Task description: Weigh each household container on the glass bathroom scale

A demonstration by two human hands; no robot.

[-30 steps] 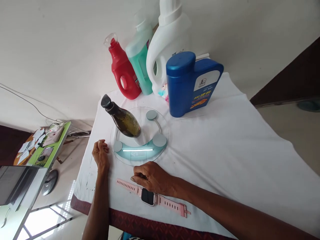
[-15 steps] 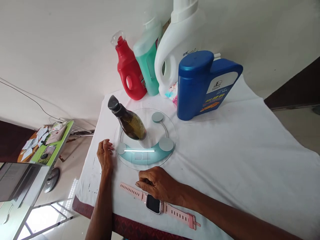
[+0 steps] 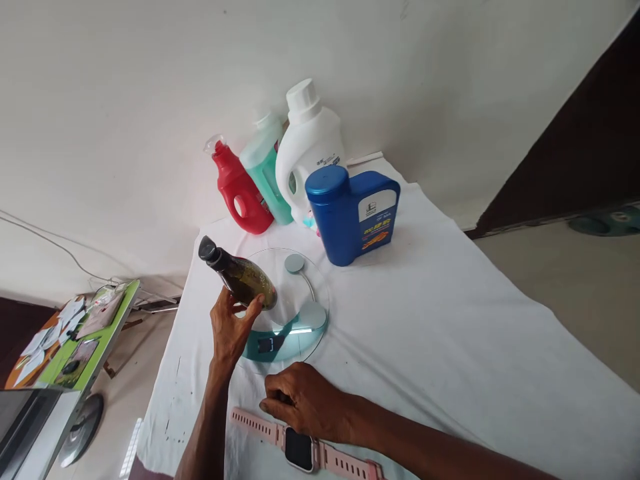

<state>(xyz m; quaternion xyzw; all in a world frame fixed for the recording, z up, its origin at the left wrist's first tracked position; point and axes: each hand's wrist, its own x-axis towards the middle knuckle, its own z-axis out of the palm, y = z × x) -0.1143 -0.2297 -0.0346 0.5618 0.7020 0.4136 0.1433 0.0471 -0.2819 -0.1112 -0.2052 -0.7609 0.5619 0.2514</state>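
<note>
Half a second ago the left hand (image 3: 233, 328) lay on the white cloth (image 3: 425, 340) beside the glass scale (image 3: 311, 315); now it has come up to the dark bottle (image 3: 246, 277), thumb on the near side and fingers going behind, gripping it low down. The bottle is over the left part of the scale, its black cap (image 3: 209, 251) leaning leftward from here; whether its base touches the glass I cannot tell. The scale's display (image 3: 269, 344) has turned dark, with a small lit mark I can't read.

The right hand (image 3: 305, 400) hasn't changed: loosely curled, thumb near the bent fingers, between the scale and a pink-strapped watch (image 3: 299, 449). Whether anything is inside that curl, I cannot tell.

At the back, 4 containers crowd by the wall: a red bottle (image 3: 239, 193), a green bottle (image 3: 267, 170), a white jug (image 3: 310, 143) and a blue container (image 3: 345, 213), which stands in front of the jug and hides part of it. The left hand covers the scale's left edge, and the right forearm (image 3: 415, 437) lies across the near side. Off to the left is a green-topped table (image 3: 107, 333).
</note>
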